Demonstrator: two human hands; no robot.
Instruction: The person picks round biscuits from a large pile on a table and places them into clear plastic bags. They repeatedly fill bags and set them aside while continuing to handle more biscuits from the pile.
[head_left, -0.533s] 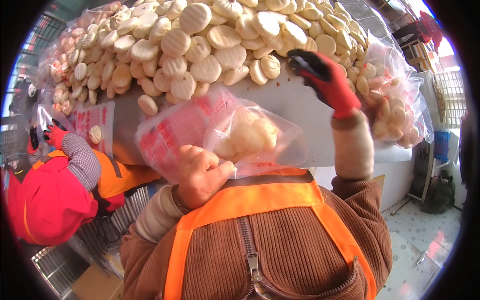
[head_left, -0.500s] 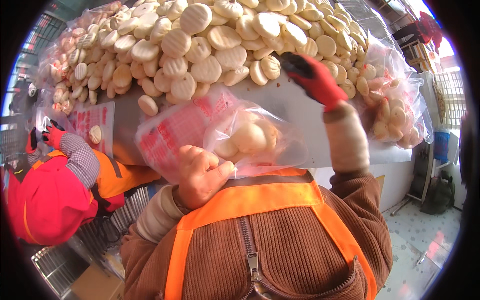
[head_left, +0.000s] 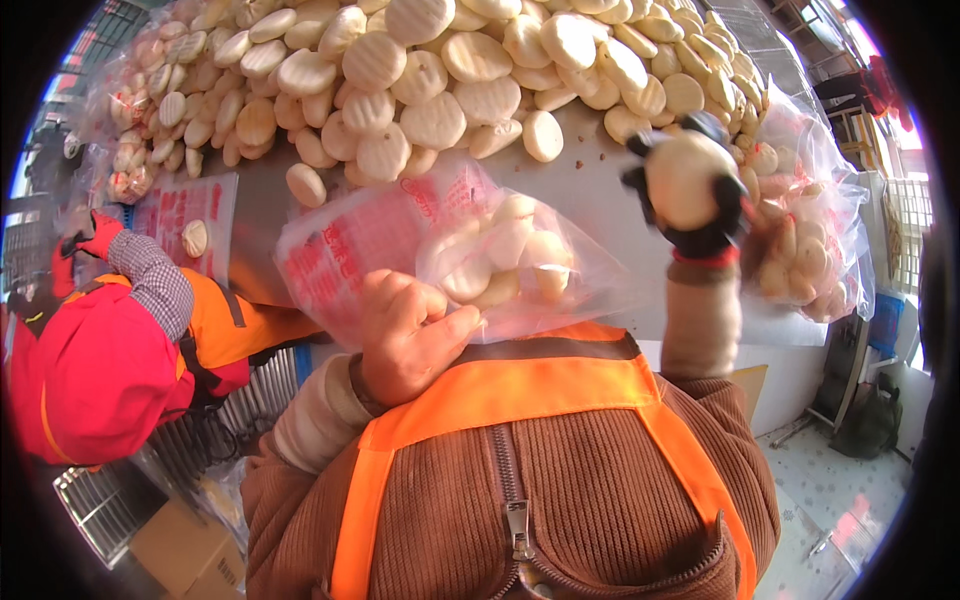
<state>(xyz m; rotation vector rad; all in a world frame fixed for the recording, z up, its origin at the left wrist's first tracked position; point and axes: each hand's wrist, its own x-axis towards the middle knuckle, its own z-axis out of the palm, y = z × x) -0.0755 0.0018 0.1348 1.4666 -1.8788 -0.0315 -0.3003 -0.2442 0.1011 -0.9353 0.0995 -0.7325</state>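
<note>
My bare left hand (head_left: 410, 335) is closed on the near edge of a clear plastic bag (head_left: 595, 290), thumb and fingers pinched together. Several pale round buns (head_left: 510, 250) lie inside this bag, which rests on flat bags with red print (head_left: 340, 245). To the right, my right hand (head_left: 705, 235), in a black-and-red glove, grips a single flat bun (head_left: 690, 180) with its fingers wrapped round the sides. It is raised over the metal table, apart from the bag, and slightly blurred.
A large heap of buns (head_left: 435, 120) covers the far part of the metal table (head_left: 590, 210). Filled bags (head_left: 800, 255) stand at the right edge. On the left, a co-worker in red (head_left: 90, 370) works beside more printed bags (head_left: 160, 215) with one bun on top.
My right hand has taken a bun from the heap's near edge, moved right and turned so the bun shows. My left hand stays on the bag; the buns inside have shifted.
</note>
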